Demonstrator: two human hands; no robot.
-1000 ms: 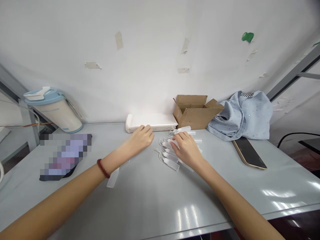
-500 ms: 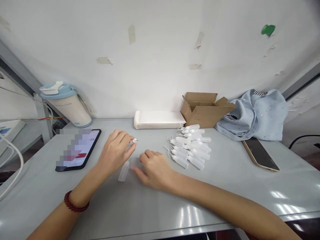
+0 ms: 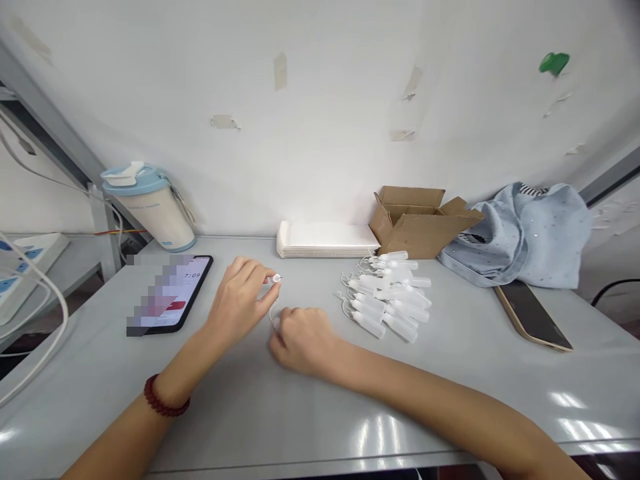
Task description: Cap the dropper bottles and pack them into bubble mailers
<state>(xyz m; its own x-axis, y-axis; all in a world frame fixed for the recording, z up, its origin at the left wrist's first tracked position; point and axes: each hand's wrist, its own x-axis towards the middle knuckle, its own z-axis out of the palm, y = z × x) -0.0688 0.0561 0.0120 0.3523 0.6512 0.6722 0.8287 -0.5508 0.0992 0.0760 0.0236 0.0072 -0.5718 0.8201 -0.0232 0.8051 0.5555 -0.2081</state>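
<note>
My left hand [image 3: 239, 301] pinches a small white cap [image 3: 276, 279] between thumb and fingertips just above the grey table [image 3: 310, 413]. A thin white tether runs from the cap down to my right hand [image 3: 301, 338], which is closed over a small translucent squeeze bottle, almost wholly hidden in the fist. A pile of several similar capped bottles [image 3: 387, 295] lies a little to the right of my right hand.
A phone [image 3: 173, 292] lies at left, with a blue-lidded jug [image 3: 149, 205] behind it. A stack of white trays [image 3: 327, 239] and an open cardboard box [image 3: 419, 221] stand by the wall. Light blue cloth [image 3: 525, 233] and a dark tablet [image 3: 531, 315] sit right.
My right hand left the bottle pile, moved left and closed over the lone bottle that lay on the table. My left hand picked up its cap. The view shifted left.
</note>
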